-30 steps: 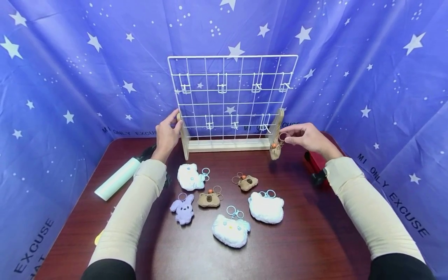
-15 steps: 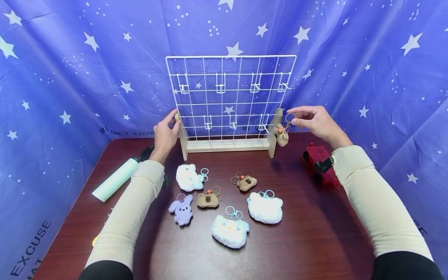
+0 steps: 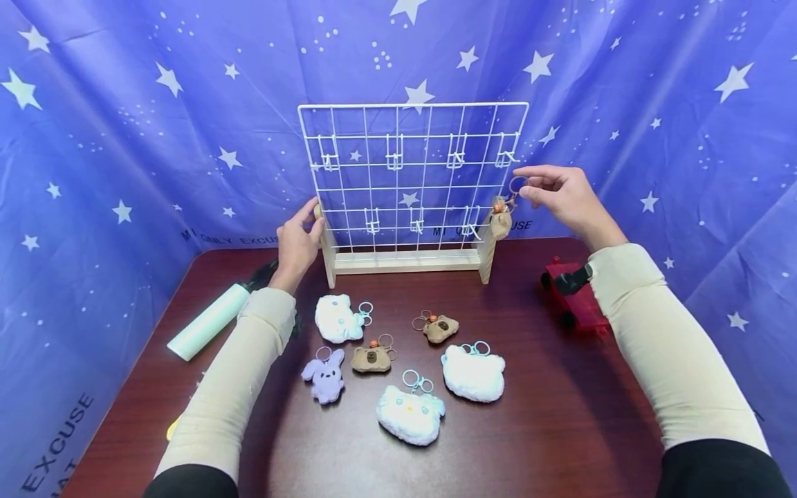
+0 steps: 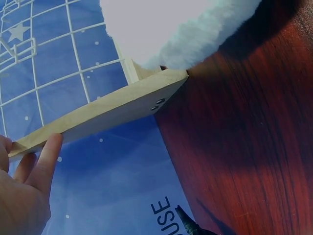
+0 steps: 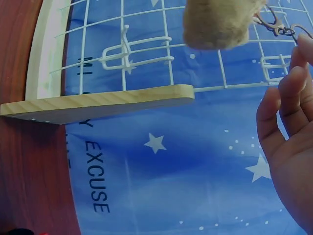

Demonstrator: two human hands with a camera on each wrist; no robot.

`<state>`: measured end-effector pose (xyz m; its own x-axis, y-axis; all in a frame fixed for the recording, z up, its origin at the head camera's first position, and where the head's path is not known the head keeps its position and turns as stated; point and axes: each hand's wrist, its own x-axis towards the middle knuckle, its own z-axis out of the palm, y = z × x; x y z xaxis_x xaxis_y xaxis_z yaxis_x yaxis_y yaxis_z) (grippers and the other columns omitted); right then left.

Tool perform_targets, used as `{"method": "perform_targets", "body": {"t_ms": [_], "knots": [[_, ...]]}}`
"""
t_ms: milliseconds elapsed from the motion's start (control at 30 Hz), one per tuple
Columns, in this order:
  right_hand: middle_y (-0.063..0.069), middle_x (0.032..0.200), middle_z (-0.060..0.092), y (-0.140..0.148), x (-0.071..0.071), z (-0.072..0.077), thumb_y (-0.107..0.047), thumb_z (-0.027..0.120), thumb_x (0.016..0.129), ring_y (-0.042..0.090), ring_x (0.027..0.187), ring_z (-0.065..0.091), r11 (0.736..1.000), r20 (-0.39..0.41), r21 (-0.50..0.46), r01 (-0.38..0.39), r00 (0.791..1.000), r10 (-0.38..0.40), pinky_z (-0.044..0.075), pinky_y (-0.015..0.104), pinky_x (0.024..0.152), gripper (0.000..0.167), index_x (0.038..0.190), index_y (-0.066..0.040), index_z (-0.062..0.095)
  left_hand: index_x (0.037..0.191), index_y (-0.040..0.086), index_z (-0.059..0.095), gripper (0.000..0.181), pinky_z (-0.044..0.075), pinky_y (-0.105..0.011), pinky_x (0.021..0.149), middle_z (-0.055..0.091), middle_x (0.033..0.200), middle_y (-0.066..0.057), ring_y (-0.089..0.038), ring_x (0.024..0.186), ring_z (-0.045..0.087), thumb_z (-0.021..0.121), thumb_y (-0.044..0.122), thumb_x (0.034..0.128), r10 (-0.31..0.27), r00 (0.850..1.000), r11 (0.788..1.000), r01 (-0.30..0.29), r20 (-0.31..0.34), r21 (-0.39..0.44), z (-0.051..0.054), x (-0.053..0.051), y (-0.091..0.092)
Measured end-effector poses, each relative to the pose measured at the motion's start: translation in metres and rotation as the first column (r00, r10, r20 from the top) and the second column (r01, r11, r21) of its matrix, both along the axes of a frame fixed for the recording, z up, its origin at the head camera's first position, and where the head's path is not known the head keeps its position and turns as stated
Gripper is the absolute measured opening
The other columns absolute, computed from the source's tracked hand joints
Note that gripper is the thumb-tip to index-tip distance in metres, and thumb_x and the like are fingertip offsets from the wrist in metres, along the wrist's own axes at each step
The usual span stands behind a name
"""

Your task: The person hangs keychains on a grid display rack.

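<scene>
A white wire grid [image 3: 396, 187] with several white hooks stands in a wooden frame [image 3: 407, 261]. My left hand [image 3: 297, 243] grips the frame's left upright [image 4: 100, 108] near its top, thumb in front and fingers behind. At the grid's right edge my right hand [image 3: 562, 200] pinches the metal ring of a brown plush keychain [image 3: 501, 224], which hangs below the fingertips. In the right wrist view the plush [image 5: 217, 24] hangs in front of the grid, and the right hand [image 5: 293, 142] holds the ring at the picture's edge.
Several plush keychains lie in front of the rack: white ones [image 3: 473, 373], brown ones [image 3: 371, 359] and a purple rabbit [image 3: 326, 377]. A pale green bottle [image 3: 209, 322] lies at the left, a red toy vehicle [image 3: 575, 297] stands at the right. A starry blue curtain [image 3: 261, 83] surrounds the table.
My right hand has risen beside the rack's right upright, lifting the brown keychain from near the table to the grid's lower right edge. The left hand keeps its grip on the frame.
</scene>
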<state>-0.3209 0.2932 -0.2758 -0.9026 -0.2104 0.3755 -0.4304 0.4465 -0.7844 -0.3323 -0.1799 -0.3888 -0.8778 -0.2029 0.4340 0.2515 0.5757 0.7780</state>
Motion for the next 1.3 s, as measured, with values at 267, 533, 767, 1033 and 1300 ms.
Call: {"method": "perform_targets", "body": {"t_ms": [267,533,767,1033,1300], "knots": [[-0.010,0.086,0.075,-0.002,-0.003,0.012,-0.005,0.072,0.093,0.009,0.062,0.060,0.978,0.023,-0.209,-0.022,0.999,0.027,0.049,0.018,0.056,0.032,0.125,-0.011,0.074,0.147,0.028,0.057,0.047,0.064,-0.037,0.067,0.074,0.117,-0.015,-0.031,0.093,0.076,0.063,0.020,0.1008,0.010,1.000,1.000,-0.010,-0.004,-0.015,0.000,-0.001,0.000],[-0.013,0.084,0.075,-0.002,-0.011,0.013,-0.004,0.072,0.093,0.007,0.060,0.059,0.974,0.061,-0.225,0.027,0.998,-0.014,0.050,0.017,0.057,0.033,0.124,-0.013,0.075,0.147,0.030,0.057,0.047,0.064,-0.038,0.069,0.074,0.119,-0.015,-0.031,0.095,0.075,0.063,0.021,0.1011,-0.004,1.000,1.000,0.004,0.016,-0.007,-0.001,-0.001,0.003],[-0.014,0.080,0.071,-0.005,-0.014,0.010,-0.008,0.073,0.093,0.008,0.059,0.057,0.985,0.051,-0.171,0.035,0.998,-0.027,0.047,0.018,0.054,0.032,0.124,-0.018,0.075,0.146,0.030,0.057,0.047,0.064,-0.039,0.069,0.075,0.118,-0.015,-0.030,0.094,0.075,0.064,0.021,0.1009,0.004,1.000,1.000,-0.004,0.006,-0.016,-0.001,0.000,0.004],[-0.012,0.077,0.069,-0.007,-0.015,0.004,-0.004,0.070,0.094,0.007,0.057,0.055,0.981,0.019,-0.192,0.023,1.000,-0.020,0.046,0.018,0.053,0.034,0.127,-0.014,0.073,0.146,0.030,0.057,0.047,0.064,-0.038,0.068,0.075,0.119,-0.014,-0.030,0.094,0.076,0.064,0.021,0.1010,0.010,1.000,1.000,-0.010,-0.002,-0.025,0.000,0.000,0.003],[-0.014,0.077,0.067,0.003,-0.012,-0.008,-0.009,0.070,0.096,0.004,0.059,0.056,0.986,0.068,-0.156,0.058,0.997,-0.048,0.048,0.017,0.055,0.035,0.131,-0.012,0.070,0.146,0.030,0.057,0.047,0.064,-0.038,0.067,0.075,0.119,-0.014,-0.031,0.093,0.076,0.064,0.022,0.1010,0.013,1.000,1.000,-0.013,-0.002,-0.025,0.001,0.001,0.001]]}}
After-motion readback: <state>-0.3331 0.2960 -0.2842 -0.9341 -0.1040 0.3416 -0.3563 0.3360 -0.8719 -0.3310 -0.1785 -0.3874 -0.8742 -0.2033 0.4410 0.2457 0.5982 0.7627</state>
